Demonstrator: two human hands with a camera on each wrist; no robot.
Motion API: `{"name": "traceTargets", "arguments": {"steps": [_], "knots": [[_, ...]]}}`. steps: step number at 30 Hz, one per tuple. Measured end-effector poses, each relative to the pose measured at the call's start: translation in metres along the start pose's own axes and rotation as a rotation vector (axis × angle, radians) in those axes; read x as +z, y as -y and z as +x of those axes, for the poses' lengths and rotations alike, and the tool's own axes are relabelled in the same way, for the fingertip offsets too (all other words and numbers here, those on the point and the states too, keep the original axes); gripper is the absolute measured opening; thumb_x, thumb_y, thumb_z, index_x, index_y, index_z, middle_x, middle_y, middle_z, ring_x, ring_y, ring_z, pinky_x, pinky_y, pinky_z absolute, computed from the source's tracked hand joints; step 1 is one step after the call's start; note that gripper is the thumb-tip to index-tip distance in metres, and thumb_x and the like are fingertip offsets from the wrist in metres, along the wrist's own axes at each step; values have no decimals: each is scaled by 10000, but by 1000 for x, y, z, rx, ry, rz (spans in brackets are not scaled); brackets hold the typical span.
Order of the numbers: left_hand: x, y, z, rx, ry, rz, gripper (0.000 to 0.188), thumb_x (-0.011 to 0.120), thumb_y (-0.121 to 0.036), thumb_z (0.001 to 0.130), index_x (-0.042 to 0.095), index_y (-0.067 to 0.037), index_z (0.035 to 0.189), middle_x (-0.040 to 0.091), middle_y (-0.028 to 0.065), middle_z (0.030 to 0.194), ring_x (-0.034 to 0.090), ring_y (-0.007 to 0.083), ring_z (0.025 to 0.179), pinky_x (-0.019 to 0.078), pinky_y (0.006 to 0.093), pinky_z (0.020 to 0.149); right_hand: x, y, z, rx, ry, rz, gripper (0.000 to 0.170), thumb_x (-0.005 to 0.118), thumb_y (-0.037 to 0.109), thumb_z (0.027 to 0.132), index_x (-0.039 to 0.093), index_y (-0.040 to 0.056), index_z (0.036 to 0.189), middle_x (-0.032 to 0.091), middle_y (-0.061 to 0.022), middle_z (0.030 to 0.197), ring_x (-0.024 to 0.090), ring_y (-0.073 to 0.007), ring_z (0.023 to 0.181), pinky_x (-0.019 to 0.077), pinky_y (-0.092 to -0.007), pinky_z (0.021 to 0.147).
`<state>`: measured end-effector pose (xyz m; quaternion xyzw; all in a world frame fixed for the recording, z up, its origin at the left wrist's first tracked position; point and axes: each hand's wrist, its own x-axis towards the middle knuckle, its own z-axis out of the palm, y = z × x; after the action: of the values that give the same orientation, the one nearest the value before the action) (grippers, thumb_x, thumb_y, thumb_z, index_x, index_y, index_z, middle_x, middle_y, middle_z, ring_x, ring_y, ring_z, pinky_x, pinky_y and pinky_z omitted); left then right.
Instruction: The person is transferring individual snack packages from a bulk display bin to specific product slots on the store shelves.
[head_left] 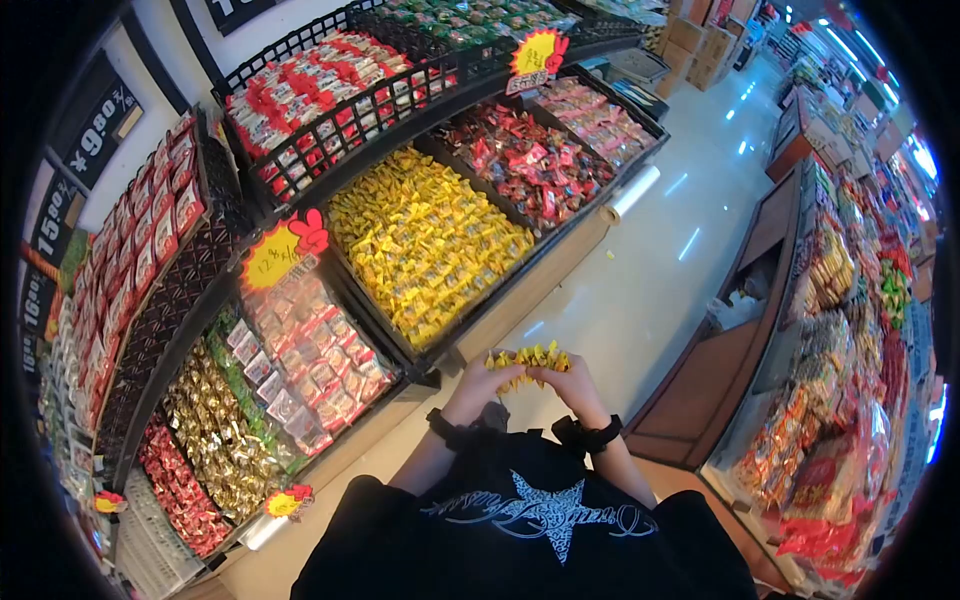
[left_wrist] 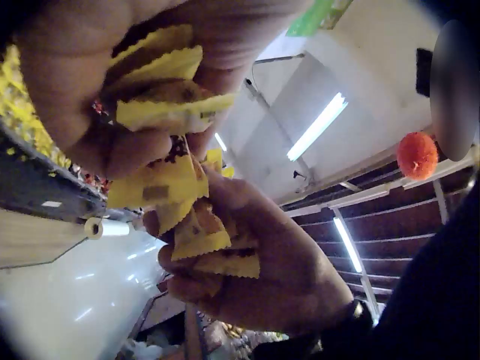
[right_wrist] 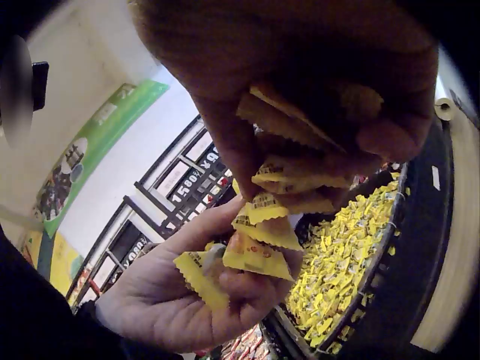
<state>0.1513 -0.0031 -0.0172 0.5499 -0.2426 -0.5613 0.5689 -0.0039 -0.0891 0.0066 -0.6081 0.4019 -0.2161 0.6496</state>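
In front of my torso, my left hand (head_left: 478,388) and right hand (head_left: 578,382) hold a row of yellow-wrapped candies (head_left: 528,360) between them. The wrappers stand side by side, their zigzag ends sticking out past the fingers. In the left wrist view, several candies (left_wrist: 176,187) run from the left palm across to the right hand (left_wrist: 270,255). From the right wrist, the left hand (right_wrist: 172,292) shows with its fingers curled around candies (right_wrist: 255,255) at one end, and the right hand (right_wrist: 315,82) grips the other end in shadow.
A pile of matching yellow candies (head_left: 425,240) fills a bin ahead to the left. Red candies (head_left: 535,165) and clear-wrapped packs (head_left: 310,350) flank it. A paper price sign (head_left: 280,255) rises above the bins. On the right, another stocked shelf (head_left: 790,420) borders the tiled aisle (head_left: 640,270).
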Motion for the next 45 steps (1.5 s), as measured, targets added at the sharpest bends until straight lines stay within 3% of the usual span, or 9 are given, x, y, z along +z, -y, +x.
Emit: {"name": "traceTargets", "arguments": {"steps": [12, 16, 19, 22, 24, 26, 27, 34, 45], "knots": [[-56, -89, 136, 96, -19, 10, 359, 668, -104, 816, 542, 8, 1133, 604, 68, 1053, 568, 139, 964, 444, 262, 846, 9, 89, 164, 12, 141, -54, 275, 687, 122, 764, 636, 2, 1006, 655, -32, 902, 584, -100, 798, 464, -248, 720], [-94, -86, 154, 80, -244, 67, 381, 681, -159, 811, 548, 15, 1122, 607, 73, 1040, 566, 144, 937, 440, 272, 836, 35, 61, 235, -113, 295, 1, 307, 705, 171, 755, 648, 16, 1013, 666, -43, 903, 591, -99, 810, 461, -243, 745], [-137, -95, 165, 83, -433, 95, 429, 698, -210, 799, 545, 25, 1124, 607, 80, 1043, 566, 150, 944, 436, 274, 841, 74, 106, 278, -36, 483, -161, 274, 725, 242, 733, 662, 3, 852, 648, -39, 754, 574, -106, 673, 457, -264, 624], [-178, -121, 184, -81, -748, 38, 464, 712, -256, 788, 548, 27, 1117, 612, 90, 1026, 572, 168, 928, 431, 275, 815, 128, 67, 368, 97, 574, -319, 340, 761, 338, 698, 600, 51, 611, 490, 21, 563, 404, -64, 522, 311, -270, 467], [-236, -93, 217, 175, -811, 14, 476, 705, -281, 796, 532, 4, 1136, 594, 96, 1078, 556, 158, 971, 429, 267, 814, 172, 54, 423, -6, 624, -458, 384, 770, 343, 664, 578, 22, 577, 513, -24, 510, 454, -132, 456, 353, -321, 444], [-314, -43, 250, 392, -732, -73, 490, 672, -301, 823, 494, -24, 1187, 570, 94, 1145, 536, 163, 1032, 428, 279, 846, 212, 48, 457, -169, 801, -343, 385, 691, 372, 739, 634, 24, 895, 632, -108, 840, 582, -202, 756, 470, -343, 686], [-340, -31, 257, 389, -762, -46, 485, 664, -301, 827, 493, -26, 1188, 567, 94, 1150, 533, 165, 1037, 427, 283, 850, 225, 47, 470, -306, 864, -368, 382, 687, 369, 742, 632, 26, 903, 629, -109, 850, 579, -207, 767, 467, -347, 695], [-397, -11, 272, 294, -977, 331, 447, 606, -303, 859, 484, -43, 1201, 548, 88, 1185, 513, 183, 1068, 417, 305, 878, 267, -4, 515, -609, 657, -706, 365, 655, 349, 763, 619, 41, 956, 612, -120, 926, 557, -239, 843, 445, -372, 753], [-402, 1, 280, 347, -1039, 497, 395, 515, -307, 908, 471, -68, 1220, 518, 80, 1241, 482, 211, 1116, 402, 340, 922, 267, -23, 528, -690, 522, -700, 352, 605, 319, 796, 598, 65, 1040, 584, -137, 1045, 523, -291, 962, 409, -411, 844]]}}
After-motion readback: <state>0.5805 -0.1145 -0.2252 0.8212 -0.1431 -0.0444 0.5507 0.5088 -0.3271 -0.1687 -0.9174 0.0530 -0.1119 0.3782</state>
